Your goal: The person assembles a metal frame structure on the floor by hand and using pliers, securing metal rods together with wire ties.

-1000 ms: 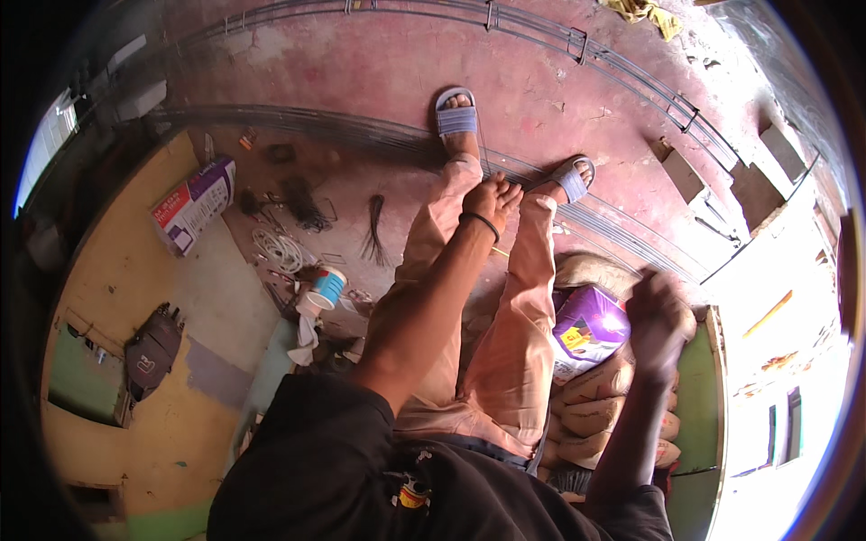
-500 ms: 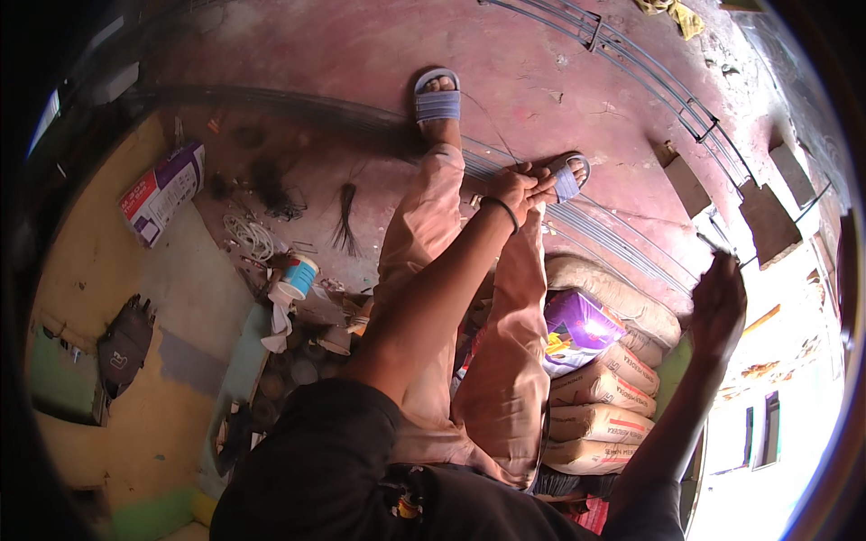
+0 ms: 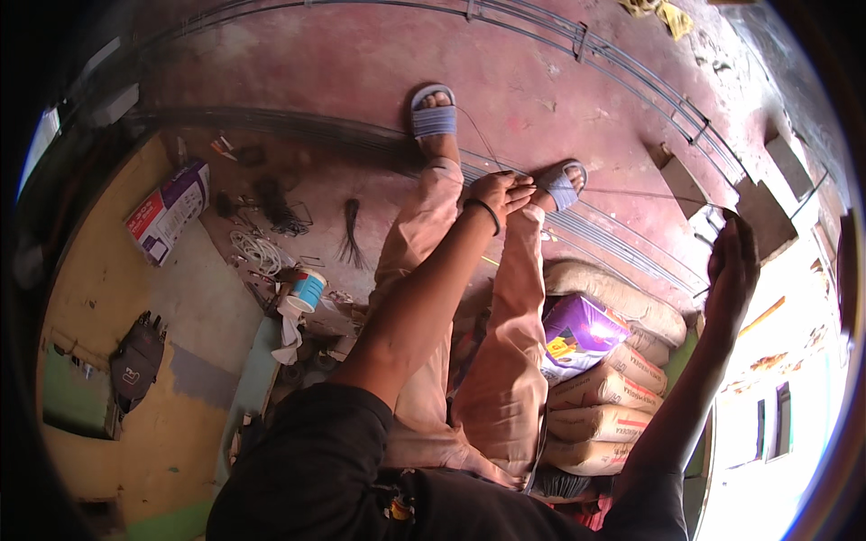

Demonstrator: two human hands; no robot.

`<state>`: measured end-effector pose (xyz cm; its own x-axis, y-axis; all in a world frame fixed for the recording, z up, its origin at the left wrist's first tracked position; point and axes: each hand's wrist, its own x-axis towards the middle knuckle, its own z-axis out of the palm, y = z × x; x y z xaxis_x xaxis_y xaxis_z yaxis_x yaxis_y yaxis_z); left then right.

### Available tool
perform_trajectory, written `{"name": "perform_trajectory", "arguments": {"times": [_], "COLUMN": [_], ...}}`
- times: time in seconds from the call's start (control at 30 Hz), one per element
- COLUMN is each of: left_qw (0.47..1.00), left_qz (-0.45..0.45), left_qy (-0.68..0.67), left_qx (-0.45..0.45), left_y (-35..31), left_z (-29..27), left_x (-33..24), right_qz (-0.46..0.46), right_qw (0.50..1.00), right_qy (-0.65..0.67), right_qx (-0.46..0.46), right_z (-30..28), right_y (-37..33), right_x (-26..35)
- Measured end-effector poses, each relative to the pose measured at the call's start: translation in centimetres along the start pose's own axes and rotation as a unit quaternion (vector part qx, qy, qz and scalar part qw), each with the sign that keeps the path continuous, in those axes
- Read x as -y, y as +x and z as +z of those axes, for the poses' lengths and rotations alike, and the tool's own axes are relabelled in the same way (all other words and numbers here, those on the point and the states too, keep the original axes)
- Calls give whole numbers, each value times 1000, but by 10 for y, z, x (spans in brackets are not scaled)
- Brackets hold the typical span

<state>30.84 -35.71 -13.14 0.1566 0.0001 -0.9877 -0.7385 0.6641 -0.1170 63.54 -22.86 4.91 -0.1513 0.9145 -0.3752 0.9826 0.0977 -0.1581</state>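
A thin dark wire runs almost straight between my two hands. My left hand, near the right sandal, has the wire pinched in its fingers, with some fingers pointing right. From there a loose length of wire curves up toward the left sandal. My right hand is raised at the far right, its fingers pressed together at the wire's other end; the exact grip is partly hidden. Beneath my left hand, long thin steel rods lie across the floor, passing by my feet.
A long frame of tied steel bars curves across the far floor. Stacked paper sacks and a purple bag stand by my right leg. To the left lie a white-and-blue tub, a wire bundle, white cord and a box.
The wire now shows stretched taut between my hands. My right hand has moved slightly up and outward; my left hand has shifted a little left. The whole view has tilted somewhat.
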Motion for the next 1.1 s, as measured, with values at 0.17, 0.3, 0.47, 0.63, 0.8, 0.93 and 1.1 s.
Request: {"name": "perform_trajectory", "arguments": {"times": [0.17,0.3,0.47,0.63,0.8,0.93,1.1], "left_qw": [990,997,991,959,990,978,978], "left_qz": [106,-77,24,-7,-6,6,108], "left_qy": [-60,-10,-114,-225,-99,-200,-166], "left_qx": [69,-12,69,173,98,60,66], "left_y": [3,-34,95,8,5,-21,-37], "left_z": [30,65,-41,37,11,5,19], "left_x": [-25,-40,22,-28,-39,-34,-55], "right_qz": [132,-21,163,260,-141,182,179], "right_qw": [843,646,898,897,634,895,882], "right_qy": [170,377,306,167,385,357,305], "right_qx": [493,663,271,315,656,198,311], "right_z": [75,-23,9,41,-61,-46,44], "right_y": [-105,-103,5,-74,-82,-8,-69], "right_x": [-43,116,26,-65,186,75,-15]}}
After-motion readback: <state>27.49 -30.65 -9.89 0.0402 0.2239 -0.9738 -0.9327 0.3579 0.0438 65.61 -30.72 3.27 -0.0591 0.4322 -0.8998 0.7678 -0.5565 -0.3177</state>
